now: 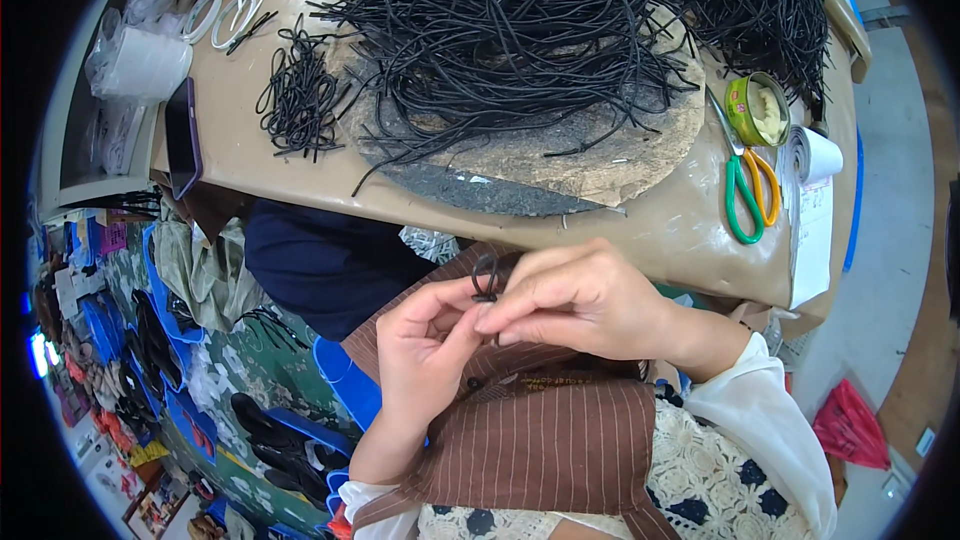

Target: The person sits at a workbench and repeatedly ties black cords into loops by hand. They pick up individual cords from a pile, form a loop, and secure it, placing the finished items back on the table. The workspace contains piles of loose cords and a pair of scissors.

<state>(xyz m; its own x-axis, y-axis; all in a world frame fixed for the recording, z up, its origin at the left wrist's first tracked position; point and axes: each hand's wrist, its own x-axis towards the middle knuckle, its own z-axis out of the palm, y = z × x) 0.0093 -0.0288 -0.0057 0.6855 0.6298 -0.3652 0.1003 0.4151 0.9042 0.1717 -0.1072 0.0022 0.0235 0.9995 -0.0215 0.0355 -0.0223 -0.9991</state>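
Here we see 2 hands meeting just below the table edge, over a brown striped apron [540, 440]. The left hand [425, 345] is curled, its thumb and forefinger pinched on the lower end of a small black cord loop [486, 278]. The right hand [580, 300] lies across from the other side, fingers bent and closed, the fingertips [492, 318] pressing on the same loop just beside the left thumb. So both hands have hold of the 1 loop, which stands up between them, above the apron and in front of the table [660, 230].

On the table we find a big heap of black cords [520, 30] spread over a round worn board [560, 155], and a smaller bunch of short black loops [300, 95] to its left. To the right lie green and orange scissors [748, 190], next to a small open tin [757, 108]. A dark phone [183, 135] sits at the left edge. Down on the floor at lower left, dark sandals [270, 430] rest in blue trays.
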